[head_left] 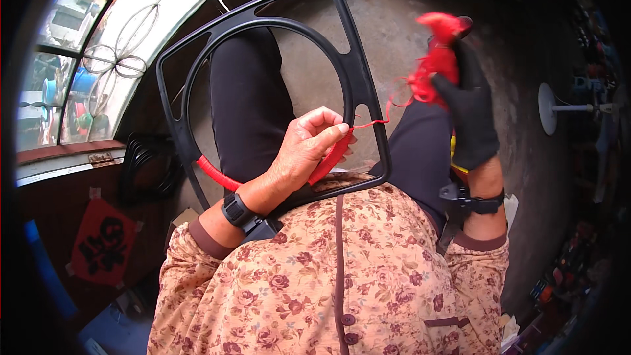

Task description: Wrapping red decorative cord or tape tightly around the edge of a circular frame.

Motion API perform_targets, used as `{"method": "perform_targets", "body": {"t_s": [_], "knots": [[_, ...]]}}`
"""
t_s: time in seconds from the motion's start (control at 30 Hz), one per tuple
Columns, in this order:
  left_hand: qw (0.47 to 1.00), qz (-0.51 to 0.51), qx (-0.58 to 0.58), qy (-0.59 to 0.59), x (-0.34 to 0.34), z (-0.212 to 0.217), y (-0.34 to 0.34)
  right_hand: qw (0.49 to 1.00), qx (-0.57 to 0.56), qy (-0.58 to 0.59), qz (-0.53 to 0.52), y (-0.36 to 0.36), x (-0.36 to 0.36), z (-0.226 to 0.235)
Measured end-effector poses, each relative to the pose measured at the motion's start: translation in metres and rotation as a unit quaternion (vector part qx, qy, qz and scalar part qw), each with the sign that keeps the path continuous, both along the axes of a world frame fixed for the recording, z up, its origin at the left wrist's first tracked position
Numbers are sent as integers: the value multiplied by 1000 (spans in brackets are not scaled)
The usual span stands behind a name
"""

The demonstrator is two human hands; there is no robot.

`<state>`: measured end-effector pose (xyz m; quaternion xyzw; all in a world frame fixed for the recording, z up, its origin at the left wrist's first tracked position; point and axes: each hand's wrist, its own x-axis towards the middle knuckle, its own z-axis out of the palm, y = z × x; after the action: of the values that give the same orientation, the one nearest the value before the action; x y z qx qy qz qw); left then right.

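Observation:
A black plastic frame (355,72), square outside with a round ring inside, rests on my lap and leans away from me. Red cord (217,174) is wound around the ring's lower arc. My left hand (309,148), bare with a black wrist strap, grips the ring where the red wrapping ends, fingers curled over it. My right hand (470,115) wears a black glove and is raised to the right of the frame, shut on a loose bundle of red cord (437,59). A thin red strand (381,118) runs from the bundle down to my left hand.
A stack of similar black frames (148,164) lies on the floor at left, below a window with curved metal grille (125,46). A white round stand (549,108) sits at the right on the concrete floor (407,20). A red paper square (105,240) hangs at lower left.

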<state>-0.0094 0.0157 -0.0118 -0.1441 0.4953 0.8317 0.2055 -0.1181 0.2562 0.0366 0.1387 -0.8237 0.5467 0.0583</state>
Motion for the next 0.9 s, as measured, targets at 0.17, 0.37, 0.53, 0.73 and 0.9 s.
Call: {"method": "perform_targets", "body": {"t_s": [0.17, 0.37, 0.53, 0.73, 0.9], "knots": [[992, 16, -101, 77, 2, -9, -1, 851, 351, 358, 159, -92, 4, 21], [956, 47, -236, 168, 3, -13, 1, 762, 386, 363, 372, -131, 2, -11], [981, 5, -141, 132, 6, -10, -3, 876, 258, 318, 257, -107, -4, 3], [996, -10, 19, 81, 5, -5, -4, 912, 224, 154, 309, -56, 34, 23], [998, -34, 48, 34, 2, 5, -4, 895, 274, 237, 260, -50, 56, 0]]}}
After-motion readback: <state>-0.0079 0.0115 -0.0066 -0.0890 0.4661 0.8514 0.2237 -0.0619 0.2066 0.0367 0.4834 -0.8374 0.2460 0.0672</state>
